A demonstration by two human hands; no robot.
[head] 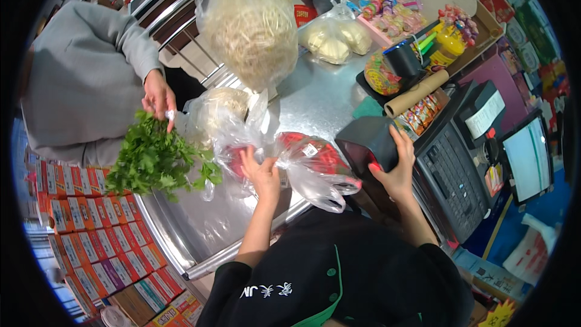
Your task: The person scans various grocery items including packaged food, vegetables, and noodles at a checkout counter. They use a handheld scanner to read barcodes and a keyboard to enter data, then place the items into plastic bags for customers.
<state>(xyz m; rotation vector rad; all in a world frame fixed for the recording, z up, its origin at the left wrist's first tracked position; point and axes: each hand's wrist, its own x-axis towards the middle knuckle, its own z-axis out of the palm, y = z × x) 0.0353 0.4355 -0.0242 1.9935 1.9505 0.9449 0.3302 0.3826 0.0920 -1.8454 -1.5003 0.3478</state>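
My left hand (263, 175) rests on a clear plastic bag with something dark red inside (236, 159); whether its fingers grip the bag cannot be told. To its right lies a tied clear bag of red and green produce (313, 152) with a white sticker. My right hand (399, 163) holds the side of a black box-shaped scanner (367, 145), thumb and fingers on its near edge; red light falls on the thumb. Left of my left hand, another person's hand (159, 100) is at a bunch of leafy green herbs (150, 159). A bag of pale food (218, 109) sits behind.
A large bag of pale strands (249, 32) and a bag of pale pieces (336, 38) stand on the metal counter (304, 95). At right are a cardboard tube (415, 93), a black keyboard (454, 181) and a screen (526, 159). Stacked boxes (100, 222) stand lower left.
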